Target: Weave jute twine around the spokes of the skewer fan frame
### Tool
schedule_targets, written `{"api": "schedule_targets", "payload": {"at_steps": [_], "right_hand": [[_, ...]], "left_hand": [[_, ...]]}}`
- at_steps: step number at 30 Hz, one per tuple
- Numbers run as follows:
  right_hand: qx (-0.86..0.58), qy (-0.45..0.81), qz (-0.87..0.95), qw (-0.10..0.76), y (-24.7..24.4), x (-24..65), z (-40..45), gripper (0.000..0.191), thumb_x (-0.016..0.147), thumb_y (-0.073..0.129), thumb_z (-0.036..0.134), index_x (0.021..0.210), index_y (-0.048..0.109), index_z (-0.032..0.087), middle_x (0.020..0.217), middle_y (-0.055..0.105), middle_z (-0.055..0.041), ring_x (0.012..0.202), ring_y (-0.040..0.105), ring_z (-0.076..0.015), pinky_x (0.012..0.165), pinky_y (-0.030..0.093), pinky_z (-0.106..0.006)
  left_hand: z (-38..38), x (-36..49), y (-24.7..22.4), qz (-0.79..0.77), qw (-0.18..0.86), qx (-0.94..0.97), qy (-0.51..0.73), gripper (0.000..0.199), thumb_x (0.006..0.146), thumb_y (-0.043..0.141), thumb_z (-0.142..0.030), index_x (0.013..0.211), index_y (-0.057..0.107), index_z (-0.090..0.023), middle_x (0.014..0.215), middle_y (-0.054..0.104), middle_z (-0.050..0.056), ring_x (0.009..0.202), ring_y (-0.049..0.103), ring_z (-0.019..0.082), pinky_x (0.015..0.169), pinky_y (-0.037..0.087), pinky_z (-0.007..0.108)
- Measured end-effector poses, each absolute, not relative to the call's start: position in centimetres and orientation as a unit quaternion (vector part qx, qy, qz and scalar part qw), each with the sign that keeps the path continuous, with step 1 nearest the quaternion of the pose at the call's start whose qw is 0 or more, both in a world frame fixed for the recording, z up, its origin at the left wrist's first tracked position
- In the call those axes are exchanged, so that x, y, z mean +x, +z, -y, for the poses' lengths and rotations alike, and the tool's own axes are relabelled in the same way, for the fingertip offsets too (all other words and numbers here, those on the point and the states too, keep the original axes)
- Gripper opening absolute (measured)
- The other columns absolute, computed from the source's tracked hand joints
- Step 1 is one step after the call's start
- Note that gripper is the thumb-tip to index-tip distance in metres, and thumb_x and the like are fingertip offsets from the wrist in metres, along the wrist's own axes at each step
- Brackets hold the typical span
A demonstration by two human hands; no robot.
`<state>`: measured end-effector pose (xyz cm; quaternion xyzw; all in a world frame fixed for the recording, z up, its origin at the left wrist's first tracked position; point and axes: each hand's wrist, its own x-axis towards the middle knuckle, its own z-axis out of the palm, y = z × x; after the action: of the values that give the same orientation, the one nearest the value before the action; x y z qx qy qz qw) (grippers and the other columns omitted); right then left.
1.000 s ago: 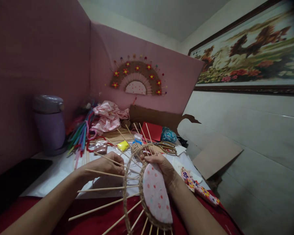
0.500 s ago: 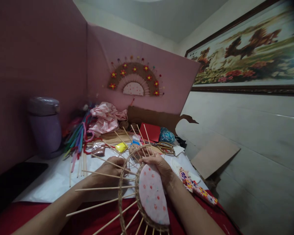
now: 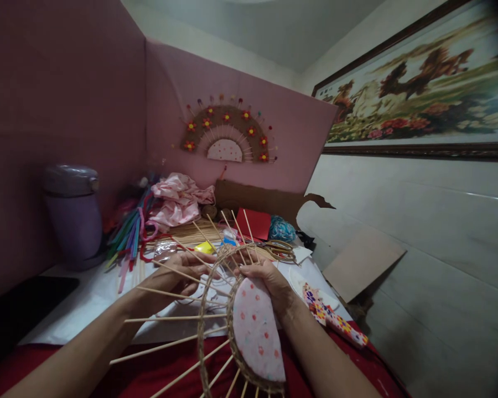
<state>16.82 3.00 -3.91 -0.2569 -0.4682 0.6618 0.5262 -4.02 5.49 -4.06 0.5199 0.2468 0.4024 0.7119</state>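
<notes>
A half-round piece covered in white cloth with red spots stands tilted over the table, edged with braided brown twine. Thin wooden sticks fan out from its curved edge, and an outer arc of twine runs across them. My right hand grips the top of this half-round fan, thumb in front. Left of the arc, my left hand is among the upper sticks with its fingers stretched and apart. Sticks partly cover its fingertips; I see nothing held there.
Scissors, blue yarn and a yellow packet lie beyond the fan. Pipe cleaners and pink cloth are back left, near a purple flask. A flowered glue gun lies right. A finished-looking fan hangs on the pink board.
My left hand has moved up and left from behind the twine arc, its fingers now spread. The half-round fan has shifted slightly left; my right hand keeps its grip.
</notes>
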Motion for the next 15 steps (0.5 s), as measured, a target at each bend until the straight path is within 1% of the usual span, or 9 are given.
{"api": "schedule_targets", "payload": {"at_steps": [1,3,5,9,12,15], "right_hand": [[-0.259,0.662,0.468,0.525,-3.8,16.8,-3.0,0.036,0.059,0.064,0.007,0.093,0.063,0.015,0.094,0.066,-0.005,0.068,0.06,-0.0098,0.065,0.046,-0.019],[-0.265,0.663,0.467,0.522,-3.7,16.8,-2.9,0.037,0.058,0.065,0.007,0.094,0.063,0.014,0.094,0.066,-0.0054,0.067,0.06,-0.0095,0.062,0.045,-0.018],[-0.269,0.663,0.464,0.521,-3.7,16.7,-2.8,0.037,0.058,0.065,0.007,0.094,0.063,0.014,0.09,0.066,-0.0048,0.065,0.06,-0.009,0.059,0.045,-0.017],[-0.275,0.658,0.464,0.526,-3.9,16.8,-2.9,0.033,0.058,0.065,0.007,0.091,0.064,0.013,0.085,0.066,-0.0038,0.063,0.059,-0.008,0.056,0.043,-0.016],[-0.272,0.657,0.472,0.521,-4.1,16.8,-3.0,0.03,0.059,0.065,0.007,0.088,0.064,0.012,0.086,0.066,-0.0046,0.065,0.059,-0.0086,0.061,0.044,-0.017],[-0.267,0.651,0.474,0.53,-4.2,16.7,-3.1,0.03,0.059,0.065,0.005,0.088,0.063,0.012,0.087,0.065,-0.004,0.067,0.06,-0.0089,0.066,0.044,-0.018]], "left_hand": [[-5.4,-4.0,-4.2,-0.236,0.727,0.523,0.377,0.021,0.071,0.064,-0.018,0.091,0.064,-0.011,0.071,0.066,0.005,0.039,0.042,0.003,0.036,0.025,0.015],[-5.5,-3.9,-4.5,-0.219,0.747,0.508,0.37,0.015,0.071,0.065,-0.017,0.086,0.063,-0.012,0.062,0.06,0.0,0.043,0.047,0.004,0.04,0.032,0.015],[-5.9,-3.8,-4.8,-0.21,0.754,0.495,0.378,0.012,0.069,0.066,-0.015,0.079,0.063,-0.01,0.056,0.056,-0.003,0.044,0.047,0.004,0.041,0.034,0.015],[-6.3,-3.8,-5.2,-0.212,0.753,0.491,0.382,0.015,0.063,0.069,-0.011,0.078,0.063,-0.01,0.056,0.055,-0.003,0.044,0.046,0.003,0.04,0.035,0.014],[-6.2,-3.6,-5.1,-0.23,0.752,0.49,0.375,0.018,0.06,0.07,-0.011,0.077,0.064,-0.011,0.052,0.055,-0.004,0.039,0.045,0.003,0.037,0.034,0.014],[-6.1,-3.5,-5.0,-0.237,0.752,0.488,0.374,0.019,0.056,0.072,-0.012,0.074,0.065,-0.013,0.048,0.054,-0.005,0.036,0.044,0.004,0.035,0.032,0.015]]}}
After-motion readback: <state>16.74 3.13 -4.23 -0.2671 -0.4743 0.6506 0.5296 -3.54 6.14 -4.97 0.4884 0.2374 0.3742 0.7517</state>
